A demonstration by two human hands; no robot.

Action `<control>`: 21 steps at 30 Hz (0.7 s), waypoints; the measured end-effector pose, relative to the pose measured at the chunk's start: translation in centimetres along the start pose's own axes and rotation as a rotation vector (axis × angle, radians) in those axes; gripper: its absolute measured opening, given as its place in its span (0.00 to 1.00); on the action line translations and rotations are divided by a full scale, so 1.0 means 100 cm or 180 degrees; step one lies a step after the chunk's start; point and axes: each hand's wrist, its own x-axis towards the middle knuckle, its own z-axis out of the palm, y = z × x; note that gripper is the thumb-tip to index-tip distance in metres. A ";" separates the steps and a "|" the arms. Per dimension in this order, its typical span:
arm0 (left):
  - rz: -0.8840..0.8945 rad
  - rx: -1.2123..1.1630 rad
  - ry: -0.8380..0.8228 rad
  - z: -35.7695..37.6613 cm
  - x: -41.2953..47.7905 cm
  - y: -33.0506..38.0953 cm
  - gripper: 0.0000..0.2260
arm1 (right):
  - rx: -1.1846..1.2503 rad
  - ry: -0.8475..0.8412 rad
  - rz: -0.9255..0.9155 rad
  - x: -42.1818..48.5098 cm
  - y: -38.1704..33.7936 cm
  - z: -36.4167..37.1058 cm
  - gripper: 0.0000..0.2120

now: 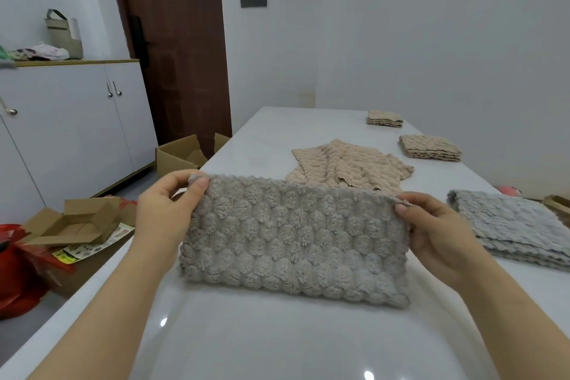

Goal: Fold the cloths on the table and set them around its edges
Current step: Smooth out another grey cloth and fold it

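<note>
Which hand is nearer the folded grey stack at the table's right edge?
Right. The right hand pinches the held cloth's corner just left of the grey stack; the left hand grips the opposite corner.

a brown door (175,49) stands beside a white cabinet (77,120) topped by a grey tote bag (63,32). open cardboard boxes (77,224) and a red bag (15,268) lie on the floor.

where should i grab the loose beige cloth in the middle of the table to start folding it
Take the loose beige cloth by its far-left corner, coming from above on the table's left side. That part lies flat and single-layered; the right half is rumpled and overlapped. Both hands are now holding the grey cloth.
</note>
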 end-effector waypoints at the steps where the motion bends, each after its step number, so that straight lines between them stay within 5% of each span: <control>1: 0.0001 -0.0010 0.0019 -0.001 0.000 0.001 0.07 | -0.0042 -0.0117 0.0158 0.000 -0.001 0.001 0.28; 5: 0.0066 0.0031 0.0124 -0.004 0.000 0.005 0.08 | -0.0208 -0.0240 0.0278 0.001 -0.004 0.008 0.28; 16: 0.0310 0.0192 0.0370 -0.005 -0.004 0.017 0.04 | -0.0554 0.0312 -0.0769 0.002 -0.015 0.014 0.31; 18: 0.0277 0.0133 0.0365 -0.005 -0.003 0.017 0.05 | -0.0624 0.0333 -0.0819 -0.001 -0.016 0.015 0.26; 21: 0.0228 0.0065 0.0360 -0.005 -0.004 0.019 0.06 | -0.0648 0.0394 -0.0861 -0.005 -0.020 0.022 0.04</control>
